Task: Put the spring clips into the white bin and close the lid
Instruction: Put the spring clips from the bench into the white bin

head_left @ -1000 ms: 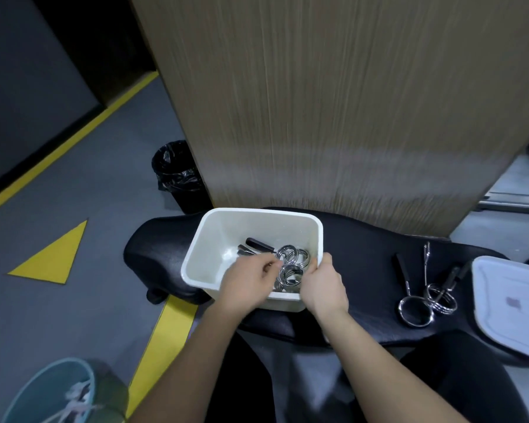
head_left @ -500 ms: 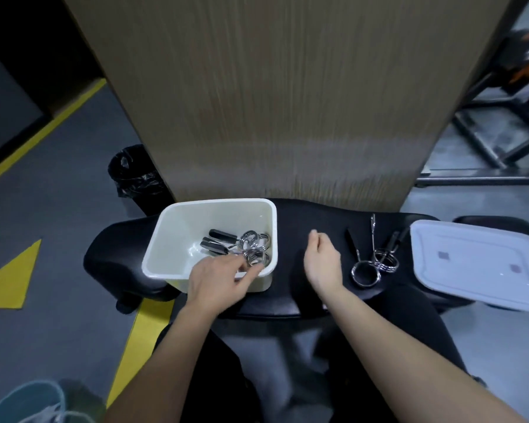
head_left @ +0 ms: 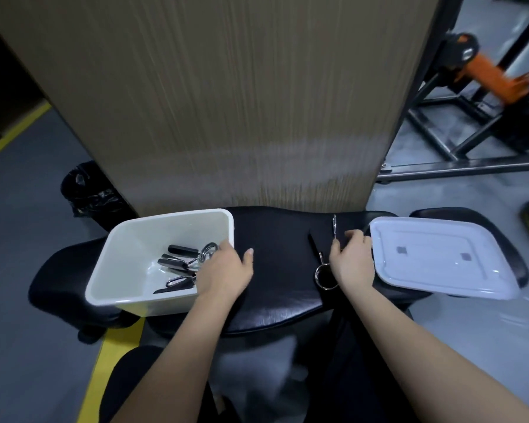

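The open white bin (head_left: 165, 216) stands on the left of a black padded bench (head_left: 278, 254). Several spring clips (head_left: 184, 261) with black handles lie inside it. My left hand (head_left: 223, 273) grips the bin's right wall, fingers inside and thumb outside. More spring clips (head_left: 324, 277) lie on the bench to the right, a steel ring and thin handles showing. My right hand (head_left: 353, 261) rests on them with fingers curled over them; the clips still lie on the pad. The white lid (head_left: 440, 257) lies flat at the bench's right end, beside my right hand.
A tall wooden panel (head_left: 242, 102) rises right behind the bench. A black lined trash can (head_left: 89, 190) stands on the floor at the back left. Dark metal gym frames with an orange part (head_left: 486, 74) fill the back right. Yellow lines mark the grey floor.
My right hand has left the bin and moved right across the bench onto the loose clips. My left hand has shifted from the clips inside the bin to its right wall.
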{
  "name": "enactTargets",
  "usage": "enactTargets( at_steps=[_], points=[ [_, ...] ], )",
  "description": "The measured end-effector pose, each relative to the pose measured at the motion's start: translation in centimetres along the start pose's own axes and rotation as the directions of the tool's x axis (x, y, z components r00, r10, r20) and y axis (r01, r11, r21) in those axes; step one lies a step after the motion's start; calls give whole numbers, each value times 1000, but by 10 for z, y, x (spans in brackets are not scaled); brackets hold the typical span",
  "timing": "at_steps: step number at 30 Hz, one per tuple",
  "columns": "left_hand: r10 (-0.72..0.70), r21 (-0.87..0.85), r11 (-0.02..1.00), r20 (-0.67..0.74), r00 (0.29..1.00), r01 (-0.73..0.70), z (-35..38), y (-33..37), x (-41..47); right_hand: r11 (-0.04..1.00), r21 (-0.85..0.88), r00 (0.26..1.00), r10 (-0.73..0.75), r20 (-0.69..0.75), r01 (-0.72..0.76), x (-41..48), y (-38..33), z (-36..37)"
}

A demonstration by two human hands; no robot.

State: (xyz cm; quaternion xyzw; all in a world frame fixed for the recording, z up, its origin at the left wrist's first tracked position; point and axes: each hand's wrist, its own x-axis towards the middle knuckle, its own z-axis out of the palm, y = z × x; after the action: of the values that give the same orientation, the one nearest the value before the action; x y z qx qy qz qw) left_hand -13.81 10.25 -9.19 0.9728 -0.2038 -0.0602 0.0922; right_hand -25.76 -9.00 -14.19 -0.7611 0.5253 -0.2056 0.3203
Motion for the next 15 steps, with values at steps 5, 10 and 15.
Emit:
enactTargets(
  at_steps=[5,10,15],
  points=[
    [10,90,996,-50,999,-5,9,-4,-4,961,16,958,274,89,-277,22,12,12],
    [89,154,985,-59,994,-79,13,-5,-5,966,10,962,256,95,-258,24,8,23],
    [97,163,983,-54,994,-87,11,2,-1,997,54,998,50,41,-52,7,0,31]
  ],
)
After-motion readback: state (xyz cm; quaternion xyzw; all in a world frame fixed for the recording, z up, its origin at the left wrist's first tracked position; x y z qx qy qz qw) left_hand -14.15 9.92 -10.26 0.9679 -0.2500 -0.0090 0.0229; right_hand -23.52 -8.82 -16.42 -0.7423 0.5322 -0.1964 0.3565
